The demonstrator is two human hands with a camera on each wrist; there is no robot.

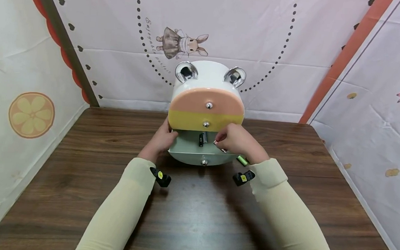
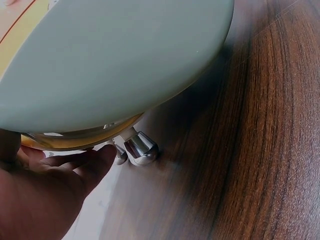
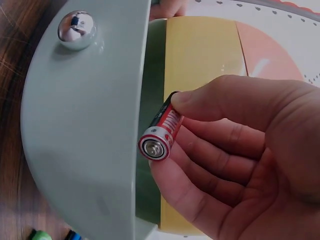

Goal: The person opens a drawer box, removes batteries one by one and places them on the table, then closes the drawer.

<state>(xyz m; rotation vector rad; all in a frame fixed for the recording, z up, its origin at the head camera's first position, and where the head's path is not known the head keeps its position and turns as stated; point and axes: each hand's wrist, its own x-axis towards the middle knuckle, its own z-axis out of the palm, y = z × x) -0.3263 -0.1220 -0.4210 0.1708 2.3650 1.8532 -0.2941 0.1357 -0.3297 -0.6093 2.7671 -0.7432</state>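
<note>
A small frog-faced cabinet (image 1: 205,121) stands on the table, its bottom green drawer (image 1: 186,144) pulled out. My left hand (image 1: 161,139) grips the cabinet's left side, thumb over the edge of the drawer and fingers along the outside. Over the drawer's right part my right hand (image 1: 238,140) pinches a red, black and silver battery (image 3: 167,122) between thumb and fingers, its button end facing the right wrist camera. A black battery (image 1: 201,139) and a grey battery (image 1: 205,137) lie side by side inside the drawer, toward the back.
A green battery (image 1: 242,160) lies on the brown wood-grain table (image 1: 186,217), just right of the drawer. Beside it in the right wrist view shows the end of a blue battery (image 3: 74,235). Round silver knobs (image 1: 204,162) stick out from the drawer fronts. A printed cloth (image 1: 113,72) hangs behind.
</note>
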